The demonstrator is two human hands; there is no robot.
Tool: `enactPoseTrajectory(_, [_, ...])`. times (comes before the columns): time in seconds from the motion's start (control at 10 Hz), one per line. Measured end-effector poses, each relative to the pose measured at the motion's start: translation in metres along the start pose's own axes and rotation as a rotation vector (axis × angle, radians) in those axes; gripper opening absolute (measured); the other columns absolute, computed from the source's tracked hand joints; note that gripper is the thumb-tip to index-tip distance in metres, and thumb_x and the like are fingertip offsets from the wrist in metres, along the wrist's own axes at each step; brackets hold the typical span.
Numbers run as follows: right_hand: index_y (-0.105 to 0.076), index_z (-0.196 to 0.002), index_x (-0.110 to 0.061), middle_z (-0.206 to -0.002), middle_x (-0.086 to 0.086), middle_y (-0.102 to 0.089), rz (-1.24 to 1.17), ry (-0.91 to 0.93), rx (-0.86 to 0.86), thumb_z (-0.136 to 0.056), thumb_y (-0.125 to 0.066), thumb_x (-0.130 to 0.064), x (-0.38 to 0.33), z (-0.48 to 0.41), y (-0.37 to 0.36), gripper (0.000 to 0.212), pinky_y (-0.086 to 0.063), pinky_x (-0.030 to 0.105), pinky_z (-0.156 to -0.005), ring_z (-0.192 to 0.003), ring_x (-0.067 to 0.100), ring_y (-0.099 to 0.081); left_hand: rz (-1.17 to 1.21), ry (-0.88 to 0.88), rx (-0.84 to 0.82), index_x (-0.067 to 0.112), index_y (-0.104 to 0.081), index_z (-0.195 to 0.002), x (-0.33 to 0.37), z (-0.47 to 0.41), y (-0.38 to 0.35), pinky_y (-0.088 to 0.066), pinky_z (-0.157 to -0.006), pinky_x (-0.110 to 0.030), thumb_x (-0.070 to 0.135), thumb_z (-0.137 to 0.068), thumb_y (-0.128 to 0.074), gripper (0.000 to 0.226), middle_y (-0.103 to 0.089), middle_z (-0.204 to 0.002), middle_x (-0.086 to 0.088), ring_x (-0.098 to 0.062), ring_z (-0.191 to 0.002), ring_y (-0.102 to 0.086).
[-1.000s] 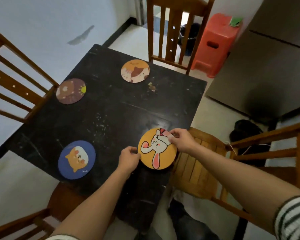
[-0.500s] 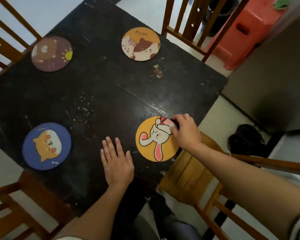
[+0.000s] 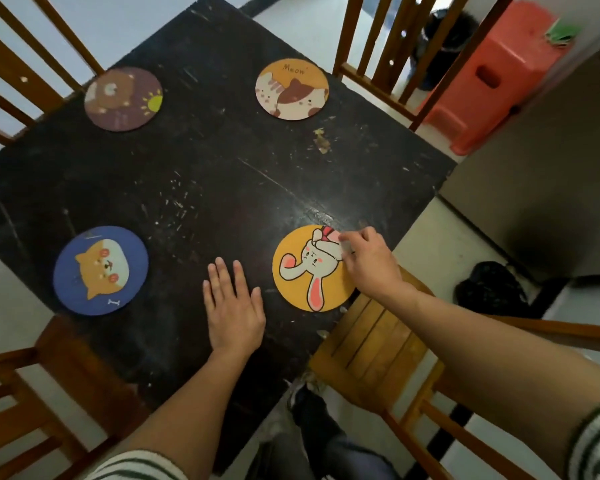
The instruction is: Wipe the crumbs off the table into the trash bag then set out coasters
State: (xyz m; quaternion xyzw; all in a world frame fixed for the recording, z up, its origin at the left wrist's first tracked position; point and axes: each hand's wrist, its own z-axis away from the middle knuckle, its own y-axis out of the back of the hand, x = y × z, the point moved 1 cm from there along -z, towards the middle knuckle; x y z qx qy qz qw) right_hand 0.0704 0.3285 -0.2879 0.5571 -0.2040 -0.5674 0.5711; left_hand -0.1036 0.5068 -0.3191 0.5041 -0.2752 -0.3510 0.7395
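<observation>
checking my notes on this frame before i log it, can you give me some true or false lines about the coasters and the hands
1. The brown bear coaster is stacked on the cat coaster. False: they lie apart on the far side of the table.
2. The left hand lies flat on the bare table. True.
3. The right hand touches the blue dog coaster. False: its fingers are on the edge of the yellow rabbit coaster.
4. Neither hand touches the blue dog coaster. True.
5. The red stool stands on the table. False: it stands on the floor beyond it.
</observation>
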Motion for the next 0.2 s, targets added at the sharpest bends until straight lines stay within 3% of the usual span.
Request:
enactPoseTrajectory(0.1, [-0.049, -0.13, -0.027, -0.121, 0.001, -0.049, 0.027, -0.036, 0.006, -0.097, -0.052, -0.032, 0.003, 0.024, 0.009, 0.034, -0.045, 0.03, -0.085, -0.111, 0.019, -0.047, 0.018, -0.046, -0.12, 0.012, 0.003, -0.155, -0.008, 0.0, 0.019, 0.001, -0.121, -0.042, 0.044, -0.103, -0.018, 0.065, 0.012, -0.161, -0.017, -0.029, -0.15, 0.011])
enactPoseTrajectory(0.2, [-0.051, -0.129, -0.026, -0.121, 0.003, -0.053, 0.016, -0.116, -0.024, -0.093, -0.055, -0.03, 0.017, 0.053, 0.016, 0.036, -0.05, 0.037, -0.088, -0.109, 0.023, -0.052, 0.11, -0.108, -0.214, 0.014, -0.013, -0.156, -0.018, -0.001, 0.04, -0.013, -0.12, -0.042, 0.038, -0.105, -0.026, 0.058, 0.003, -0.163, -0.014, -0.028, -0.151, 0.001])
